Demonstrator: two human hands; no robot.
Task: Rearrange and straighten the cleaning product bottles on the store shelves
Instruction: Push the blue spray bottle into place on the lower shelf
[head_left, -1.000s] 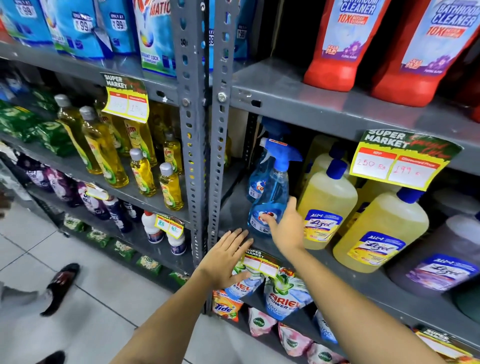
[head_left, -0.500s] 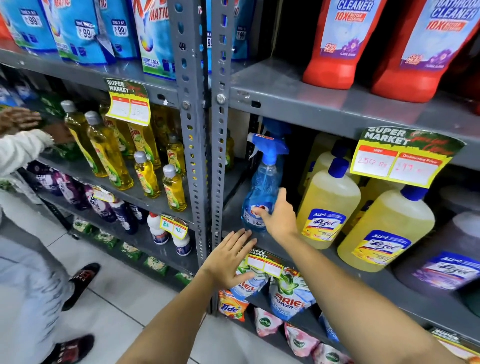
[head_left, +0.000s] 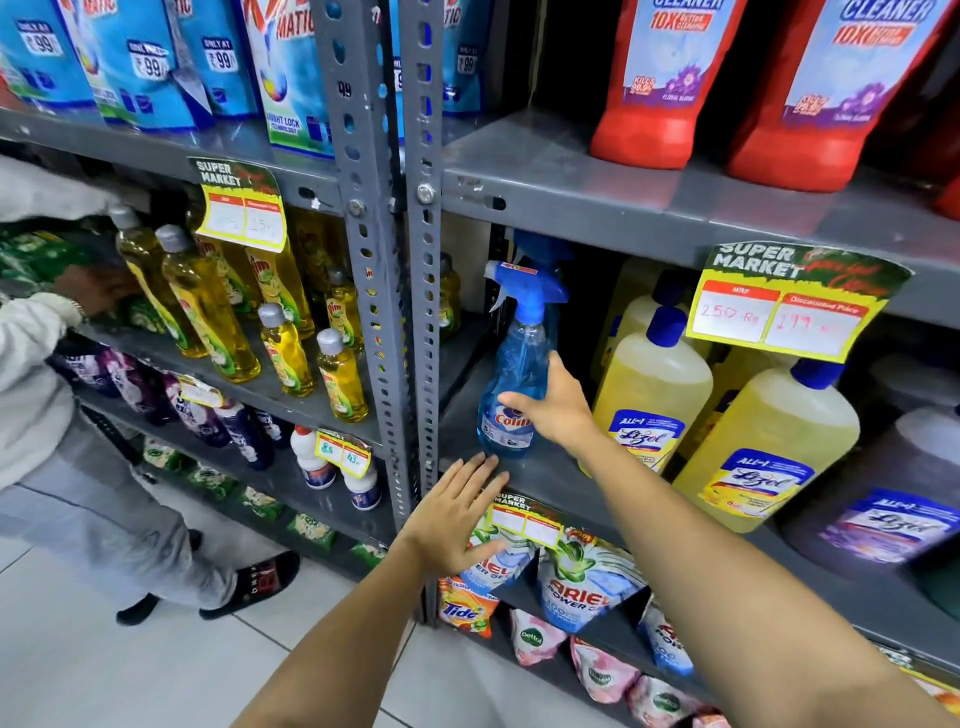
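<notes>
Blue spray bottle (head_left: 511, 384) upright at the left end of the middle shelf (head_left: 550, 467), close beside the grey upright (head_left: 423, 332), trigger head pointing left. Right hand (head_left: 553, 410) wrapped round the bottle's right side, thumb across the label, fingers behind, gripping it. Left hand (head_left: 457, 512) spread flat, fingers apart, holding nothing, fingertips at the shelf's front edge just below the bottle. Just right of the spray bottle, yellow jugs (head_left: 652, 395) with blue caps, standing in a row; a purple jug (head_left: 893, 499) further right. Yellow price tag (head_left: 789, 306) hanging from the shelf above. Red cleaner bottles (head_left: 670, 88) on that upper shelf. In the left bay, yellow dish-soap bottles (head_left: 208, 312) upright. At far left, another person's pale sleeve (head_left: 31, 332) reaching into that bay.
</notes>
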